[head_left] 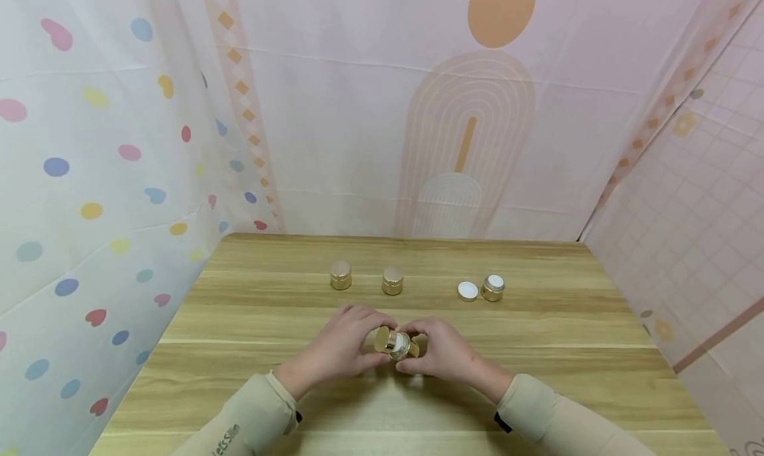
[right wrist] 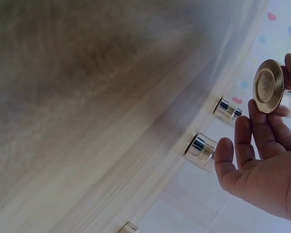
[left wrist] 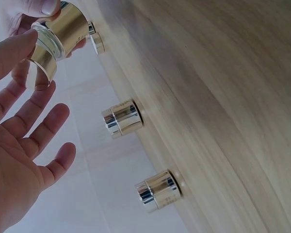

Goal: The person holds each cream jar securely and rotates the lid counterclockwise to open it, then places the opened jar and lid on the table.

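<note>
Above the near middle of the table, my left hand pinches a gold lid between thumb and fingers. My right hand holds the small gold cosmetic jar by its sides. Tilted off the jar's mouth, the lid leaves the white inside and clear rim showing. In the left wrist view the lid stands at an angle beside the jar's mouth, and the other fingers of that hand are spread. The right wrist view shows the jar's round gold base.
Two closed gold jars stand farther back on the wooden table. At the back right are an uncapped jar and its lid, white inside up. Patterned curtains hang behind and beside the table.
</note>
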